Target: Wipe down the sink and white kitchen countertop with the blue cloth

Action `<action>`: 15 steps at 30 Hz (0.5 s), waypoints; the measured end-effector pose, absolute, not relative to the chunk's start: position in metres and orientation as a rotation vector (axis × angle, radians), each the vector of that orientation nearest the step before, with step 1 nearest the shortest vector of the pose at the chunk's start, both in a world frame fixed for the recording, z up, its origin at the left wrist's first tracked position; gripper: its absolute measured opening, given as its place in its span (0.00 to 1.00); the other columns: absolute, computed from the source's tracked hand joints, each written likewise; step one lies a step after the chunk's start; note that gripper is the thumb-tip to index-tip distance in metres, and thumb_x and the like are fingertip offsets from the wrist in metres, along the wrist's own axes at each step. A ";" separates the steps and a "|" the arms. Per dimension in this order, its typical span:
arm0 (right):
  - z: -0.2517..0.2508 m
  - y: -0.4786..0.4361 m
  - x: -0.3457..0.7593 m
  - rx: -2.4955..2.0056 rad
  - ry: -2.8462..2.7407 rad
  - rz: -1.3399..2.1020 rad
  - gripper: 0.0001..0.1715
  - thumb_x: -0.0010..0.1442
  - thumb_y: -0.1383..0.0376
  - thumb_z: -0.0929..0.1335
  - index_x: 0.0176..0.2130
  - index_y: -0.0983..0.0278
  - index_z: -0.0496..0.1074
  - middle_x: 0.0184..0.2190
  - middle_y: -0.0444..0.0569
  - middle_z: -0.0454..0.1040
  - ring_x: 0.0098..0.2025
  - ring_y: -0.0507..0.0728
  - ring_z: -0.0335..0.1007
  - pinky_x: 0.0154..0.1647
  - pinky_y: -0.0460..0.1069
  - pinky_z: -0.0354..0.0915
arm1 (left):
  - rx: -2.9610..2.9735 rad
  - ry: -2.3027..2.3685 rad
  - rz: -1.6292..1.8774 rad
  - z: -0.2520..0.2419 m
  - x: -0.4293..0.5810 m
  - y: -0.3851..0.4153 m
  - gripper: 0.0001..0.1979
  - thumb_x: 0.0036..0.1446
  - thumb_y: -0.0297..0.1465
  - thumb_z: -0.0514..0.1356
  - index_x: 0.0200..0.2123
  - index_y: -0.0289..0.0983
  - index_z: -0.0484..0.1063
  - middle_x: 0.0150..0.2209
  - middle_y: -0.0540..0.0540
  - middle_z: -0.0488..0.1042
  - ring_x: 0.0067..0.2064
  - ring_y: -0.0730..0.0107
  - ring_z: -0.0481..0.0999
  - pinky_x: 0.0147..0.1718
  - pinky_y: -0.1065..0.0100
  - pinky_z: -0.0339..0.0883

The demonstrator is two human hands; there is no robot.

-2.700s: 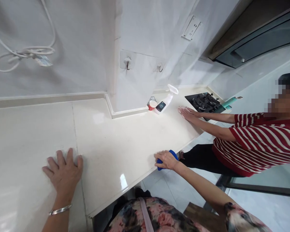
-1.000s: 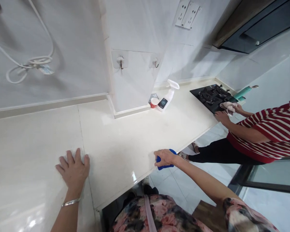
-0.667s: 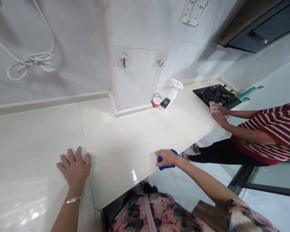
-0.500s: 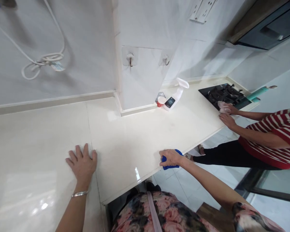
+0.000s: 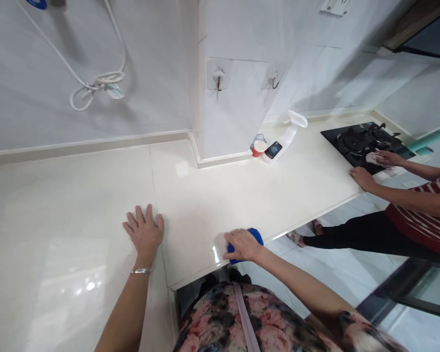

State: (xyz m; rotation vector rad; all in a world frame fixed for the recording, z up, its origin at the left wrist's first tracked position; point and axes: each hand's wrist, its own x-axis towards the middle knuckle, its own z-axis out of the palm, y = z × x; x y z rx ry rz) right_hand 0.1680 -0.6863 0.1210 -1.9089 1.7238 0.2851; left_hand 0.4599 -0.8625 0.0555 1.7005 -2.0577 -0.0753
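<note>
Left hand (image 5: 143, 232) open, fingers spread, flat on cream stone countertop (image 5: 297, 188); right hand (image 5: 243, 246) closed, gripping blue cloth (image 5: 255, 235) at counter edge; white plastic spray bottle (image 5: 284, 144) well beyond it.

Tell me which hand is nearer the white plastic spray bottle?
Right hand, on a blue cloth, is nearer, down-left of the bottle; the left hand rests farther left on the cream counter.

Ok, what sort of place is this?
Looks like a kitchen, probably a home one: a black gas hob set into a cream stone countertop, with a spray bottle standing against the wall.
</note>
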 end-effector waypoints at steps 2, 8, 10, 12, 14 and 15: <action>0.125 -0.698 0.188 -1.881 1.707 0.262 0.31 0.60 0.47 0.75 0.53 0.65 0.73 0.49 0.59 0.80 0.53 0.67 0.76 0.55 0.55 0.66 | 1.706 -2.053 -0.076 0.055 0.460 -0.862 0.31 0.71 0.43 0.49 0.69 0.33 0.64 0.73 0.27 0.55 0.75 0.29 0.45 0.69 0.27 0.42; 0.168 -0.700 0.185 -1.671 1.894 -0.148 0.22 0.65 0.46 0.70 0.47 0.59 0.74 0.42 0.50 0.81 0.43 0.60 0.77 0.45 0.51 0.67 | 1.769 -2.059 -0.097 0.058 0.460 -0.860 0.30 0.71 0.43 0.49 0.69 0.33 0.65 0.73 0.27 0.55 0.76 0.30 0.45 0.70 0.28 0.43; 0.175 -0.694 0.175 -1.766 1.940 -0.304 0.25 0.65 0.45 0.69 0.49 0.60 0.75 0.42 0.52 0.81 0.45 0.62 0.75 0.50 0.54 0.67 | 1.795 -2.062 -0.110 0.059 0.460 -0.859 0.30 0.71 0.42 0.49 0.69 0.34 0.64 0.73 0.29 0.55 0.76 0.31 0.44 0.70 0.29 0.43; 0.168 -0.691 0.166 -1.916 1.934 -0.414 0.28 0.65 0.45 0.69 0.53 0.61 0.74 0.47 0.56 0.80 0.51 0.66 0.73 0.60 0.60 0.64 | 1.804 -2.068 -0.129 0.059 0.460 -0.859 0.29 0.71 0.42 0.49 0.69 0.34 0.64 0.74 0.29 0.54 0.76 0.32 0.43 0.71 0.30 0.42; 0.147 -0.692 0.162 -2.051 1.888 -0.422 0.32 0.65 0.47 0.69 0.61 0.61 0.71 0.56 0.59 0.77 0.62 0.70 0.66 0.70 0.68 0.52 | 1.802 -2.072 -0.148 0.058 0.461 -0.858 0.30 0.71 0.41 0.50 0.69 0.34 0.64 0.74 0.30 0.53 0.77 0.33 0.43 0.71 0.30 0.40; 0.134 -0.694 0.161 -2.101 1.855 -0.389 0.34 0.65 0.49 0.69 0.64 0.61 0.68 0.61 0.59 0.74 0.67 0.72 0.61 0.72 0.71 0.46 | 1.803 -2.071 -0.155 0.057 0.461 -0.858 0.30 0.71 0.41 0.50 0.70 0.34 0.63 0.74 0.30 0.53 0.77 0.34 0.42 0.71 0.30 0.40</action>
